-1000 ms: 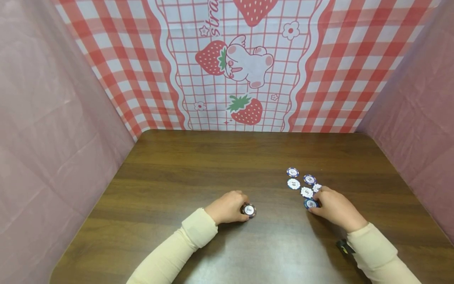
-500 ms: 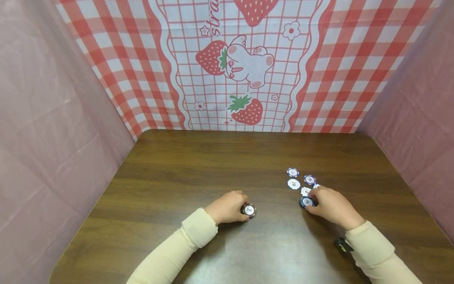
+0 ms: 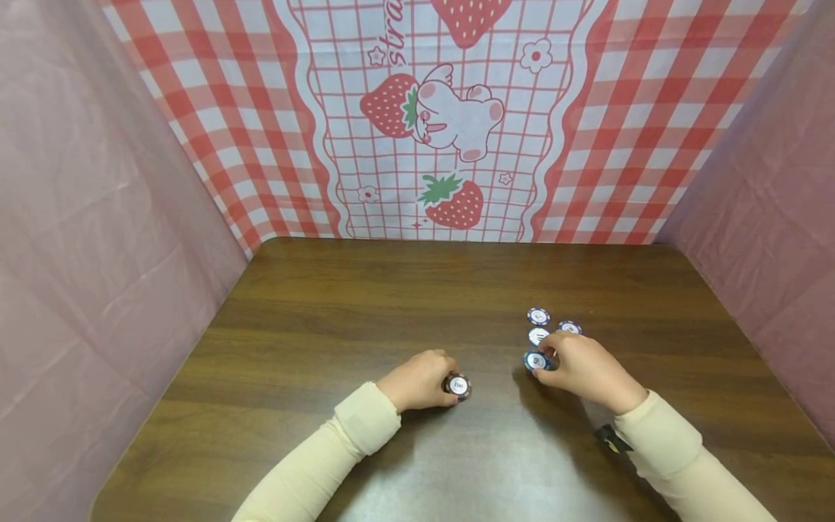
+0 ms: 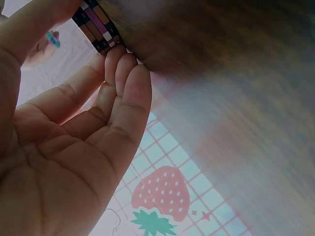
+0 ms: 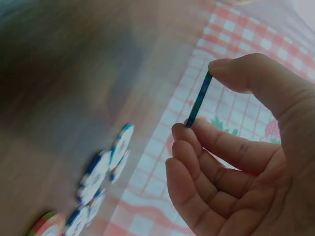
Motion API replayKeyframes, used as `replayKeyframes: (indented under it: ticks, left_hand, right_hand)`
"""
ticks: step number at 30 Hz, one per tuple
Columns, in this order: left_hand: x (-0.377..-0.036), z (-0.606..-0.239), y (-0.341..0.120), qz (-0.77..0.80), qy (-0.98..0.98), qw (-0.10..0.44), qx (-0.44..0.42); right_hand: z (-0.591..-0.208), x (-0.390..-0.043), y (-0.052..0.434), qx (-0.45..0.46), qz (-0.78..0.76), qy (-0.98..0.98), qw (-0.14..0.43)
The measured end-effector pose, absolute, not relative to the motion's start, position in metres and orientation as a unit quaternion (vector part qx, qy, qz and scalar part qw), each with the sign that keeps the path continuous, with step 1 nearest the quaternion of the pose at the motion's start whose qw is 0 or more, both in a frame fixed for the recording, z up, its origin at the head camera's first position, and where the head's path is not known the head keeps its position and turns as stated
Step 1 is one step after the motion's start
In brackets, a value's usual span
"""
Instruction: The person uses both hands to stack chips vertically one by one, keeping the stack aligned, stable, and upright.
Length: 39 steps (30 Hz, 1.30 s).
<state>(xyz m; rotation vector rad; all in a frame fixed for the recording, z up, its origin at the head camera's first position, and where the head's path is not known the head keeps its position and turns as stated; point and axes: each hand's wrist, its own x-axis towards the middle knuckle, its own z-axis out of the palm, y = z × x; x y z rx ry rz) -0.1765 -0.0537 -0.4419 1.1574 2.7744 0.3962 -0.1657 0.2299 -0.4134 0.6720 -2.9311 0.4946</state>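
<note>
Here, toward the left of the wooden surface (image 3: pixel 365 304), a short stack of chips (image 3: pixel 458 386) is gripped at its sides by the curled fingers of the left hand (image 3: pixel 417 380) and rests on the wood. Further right, a single blue chip (image 3: pixel 536 360) is pinched on edge between thumb and fingertips of the right hand (image 3: pixel 580 366). Just beyond it, loose chips (image 3: pixel 538 317) are scattered flat.

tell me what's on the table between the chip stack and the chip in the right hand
Nothing: the head view shows bare wooden table between the chip stack and the blue chip pinched by the right hand.
</note>
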Motion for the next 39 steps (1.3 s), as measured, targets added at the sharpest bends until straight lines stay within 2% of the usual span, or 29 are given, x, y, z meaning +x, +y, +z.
replayKeyframes:
  ticks: [11, 21, 39]
  left_hand:
    - [-0.177, -0.442, -0.054, 0.124, 0.913, 0.042, 0.386]
    - [-0.178, -0.442, -0.053, 0.125, 0.917, 0.059, 0.375]
    - [-0.178, -0.441, -0.053, 0.113, 0.917, 0.050, 0.380]
  right_hand:
    - [-0.411, -0.176, 0.194, 0.289, 0.185, -0.937, 0.068]
    - [-0.411, -0.178, 0.165, 0.335, 0.191, -0.922, 0.042]
    - [-0.419, -0.176, 0.139, 0.368, 0.173, -0.914, 0.003]
